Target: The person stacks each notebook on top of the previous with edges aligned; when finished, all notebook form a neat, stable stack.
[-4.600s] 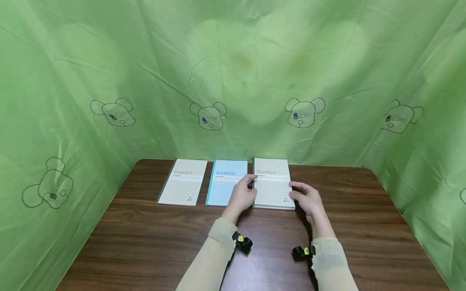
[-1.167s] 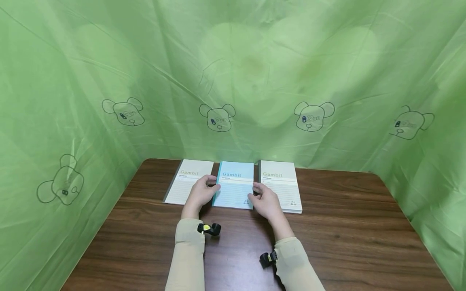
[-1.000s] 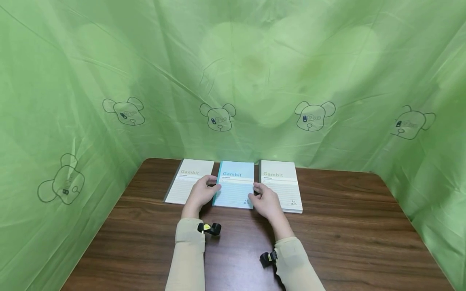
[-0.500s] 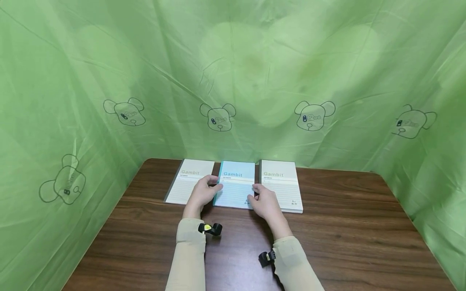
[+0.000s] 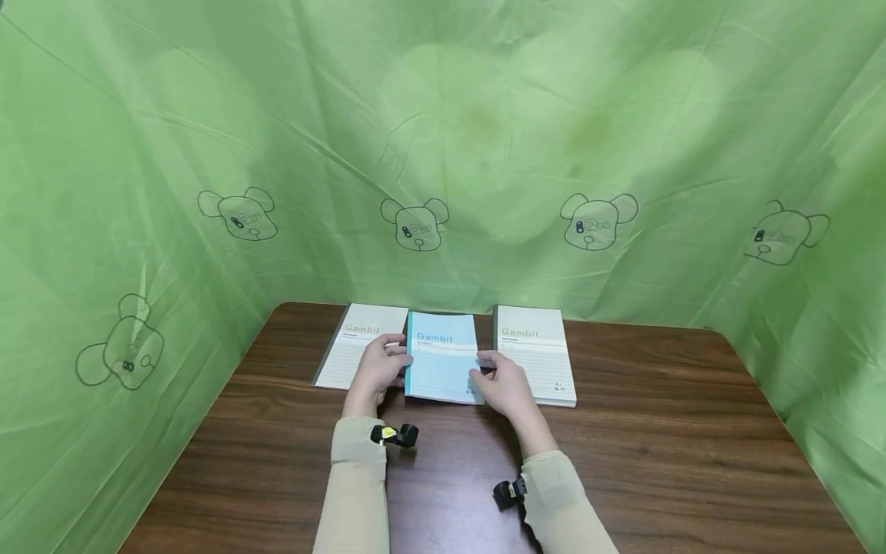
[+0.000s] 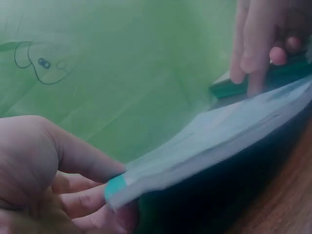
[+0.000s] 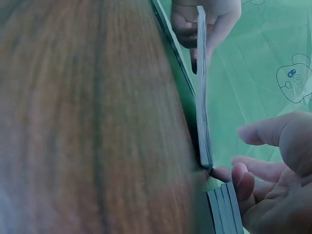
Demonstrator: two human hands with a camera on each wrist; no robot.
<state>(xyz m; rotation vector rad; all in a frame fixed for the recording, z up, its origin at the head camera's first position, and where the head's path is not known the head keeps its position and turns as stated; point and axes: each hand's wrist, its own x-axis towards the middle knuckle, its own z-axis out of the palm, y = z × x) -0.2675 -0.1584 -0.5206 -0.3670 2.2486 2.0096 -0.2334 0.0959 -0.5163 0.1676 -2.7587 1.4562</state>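
A light blue Gambit notebook with a teal spine is raised at its left side. My left hand pinches the spine edge, thumb on top and fingers beneath, as the left wrist view shows with the notebook slanting and a dark gap under it. My right hand is at the notebook's right edge. In the right wrist view a fingertip meets the end of the notebook, while the right thumb stands apart from it.
To the left lies a white Gambit notebook with a dark spine, partly behind my left hand. A stack of white notebooks lies on the right, close to my right hand. Green cloth hangs behind the brown wooden table.
Both hands have moved left from the white stack to the blue notebook. Since half a second ago, the left hand has gripped its spine and lifted that side; the notebook has shifted slightly toward me.
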